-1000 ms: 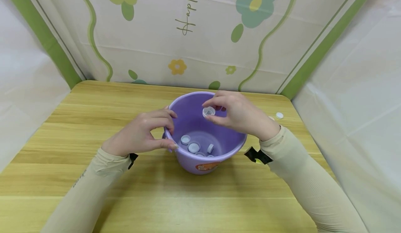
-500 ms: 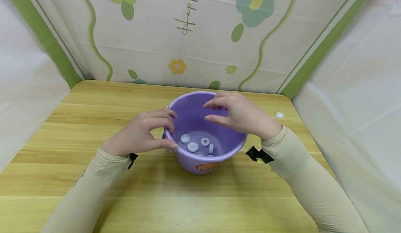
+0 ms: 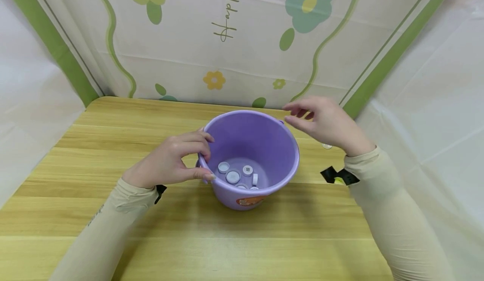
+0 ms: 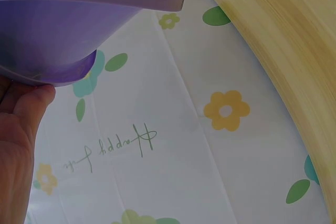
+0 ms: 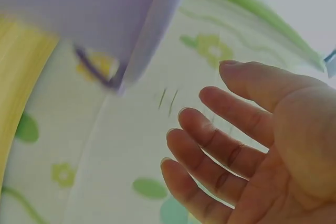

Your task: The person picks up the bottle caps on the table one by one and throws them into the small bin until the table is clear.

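A purple bucket (image 3: 242, 121) stands upright on the wooden table. My left hand (image 3: 175, 157) grips its left rim, fingers over the edge and thumb along the outside; the left wrist view shows the bucket wall (image 4: 58, 30) above the fingers. On the bucket's floor lie several small round white caps: one with a dark square mark (image 3: 247, 170), a cap with a pale face (image 3: 232, 177), and a cap on its edge (image 3: 255, 179). Past the right rim, my right hand (image 3: 325, 121) hovers with relaxed, spread fingers and holds nothing.
A small pale disc (image 3: 327, 146) on the table (image 3: 94, 155) peeks out beneath my right wrist. A printed cloth (image 3: 181, 50) hangs along the table's back edge, with white sheets on both sides. The bucket's dark handle part (image 5: 94, 69) shows in the right wrist view.
My right hand let a white cap drop into the bucket, then moved right and away, past the rim. The left hand stays on the rim.
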Demonstrator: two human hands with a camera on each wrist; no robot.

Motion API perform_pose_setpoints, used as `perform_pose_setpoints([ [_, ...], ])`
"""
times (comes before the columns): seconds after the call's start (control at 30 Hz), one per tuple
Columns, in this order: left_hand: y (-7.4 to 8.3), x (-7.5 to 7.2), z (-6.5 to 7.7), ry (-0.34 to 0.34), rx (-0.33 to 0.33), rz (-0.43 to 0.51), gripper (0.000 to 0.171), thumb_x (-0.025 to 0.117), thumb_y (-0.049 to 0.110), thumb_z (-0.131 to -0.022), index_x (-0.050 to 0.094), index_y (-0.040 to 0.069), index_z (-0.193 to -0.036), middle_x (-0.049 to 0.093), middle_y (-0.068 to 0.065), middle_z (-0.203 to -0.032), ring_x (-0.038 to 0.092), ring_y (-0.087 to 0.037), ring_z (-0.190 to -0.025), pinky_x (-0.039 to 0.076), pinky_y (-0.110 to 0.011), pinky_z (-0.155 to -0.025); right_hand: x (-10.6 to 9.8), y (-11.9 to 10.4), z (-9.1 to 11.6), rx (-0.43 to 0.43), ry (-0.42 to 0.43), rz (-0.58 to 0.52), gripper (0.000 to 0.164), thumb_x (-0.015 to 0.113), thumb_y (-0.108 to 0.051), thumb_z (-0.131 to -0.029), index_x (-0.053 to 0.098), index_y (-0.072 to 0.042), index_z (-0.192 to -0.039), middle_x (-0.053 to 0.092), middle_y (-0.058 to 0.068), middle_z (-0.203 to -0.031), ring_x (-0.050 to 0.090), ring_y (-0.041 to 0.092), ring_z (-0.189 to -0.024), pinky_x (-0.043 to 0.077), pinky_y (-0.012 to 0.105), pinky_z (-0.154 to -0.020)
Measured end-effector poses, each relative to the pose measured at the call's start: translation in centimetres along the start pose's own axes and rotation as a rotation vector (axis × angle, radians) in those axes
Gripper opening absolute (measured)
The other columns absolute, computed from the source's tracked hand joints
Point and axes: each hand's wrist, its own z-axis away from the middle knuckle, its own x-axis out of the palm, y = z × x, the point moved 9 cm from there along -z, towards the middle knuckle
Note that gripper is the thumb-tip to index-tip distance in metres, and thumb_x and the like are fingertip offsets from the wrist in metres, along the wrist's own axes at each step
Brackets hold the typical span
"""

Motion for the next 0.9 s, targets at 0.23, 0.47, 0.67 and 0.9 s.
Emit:
perform_pose_setpoints([
  [0.23, 0.0, 0.0, 0.1, -0.004, -0.006, -0.002, 0.038, 0.074, 0.05, -0.083, 0.063, 0.013, -0.084, 0.062, 0.006, -0.095, 0.059, -0.023, -0.113, 0.038, -0.049, -0.115, -0.9, 5.0, 1.9, 0.122, 0.021, 0.008, 0.016, 0.07, -0.019, -0.094, 0.074, -0.01, -0.107, 0.069, 0.0, -0.09, 0.063, 0.015, -0.083, 0.056, 0.017, -0.07],
  [0.47, 0.0, -0.1, 0.1, -0.005, -0.004, -0.01, 0.037, 0.075, 0.049, -0.083, 0.063, 0.014, -0.085, 0.062, 0.005, -0.095, 0.059, -0.024, -0.112, 0.039, -0.048, -0.114, -0.7, 8.8, 3.9, 0.244, -0.019, 0.006, 0.022, 0.067, -0.024, -0.096, 0.073, -0.008, -0.11, 0.069, 0.005, -0.095, 0.063, 0.02, -0.087, 0.053, 0.015, -0.072],
  [0.67, 0.0, -0.1, 0.1, -0.006, -0.007, -0.008, 0.037, 0.074, 0.049, -0.084, 0.063, 0.014, -0.085, 0.062, 0.005, -0.095, 0.059, -0.024, -0.112, 0.039, -0.048, -0.114, -0.2, 11.1, 5.1, 0.301, -0.055, 0.024, 0.029, 0.064, -0.03, -0.098, 0.071, -0.008, -0.116, 0.07, 0.007, -0.099, 0.064, 0.024, -0.09, 0.055, 0.028, -0.073],
  [0.9, -0.1, -0.1, 0.1, -0.009, -0.012, -0.011, 0.039, 0.073, 0.051, -0.083, 0.063, 0.013, -0.084, 0.063, 0.004, -0.095, 0.059, -0.024, -0.113, 0.039, -0.048, -0.114, 0.8, 14.0, 6.3, 0.379, -0.092, 0.013, 0.034, 0.063, -0.034, -0.098, 0.07, -0.008, -0.119, 0.07, 0.009, -0.103, 0.063, 0.026, -0.094, 0.053, 0.035, -0.072],
])
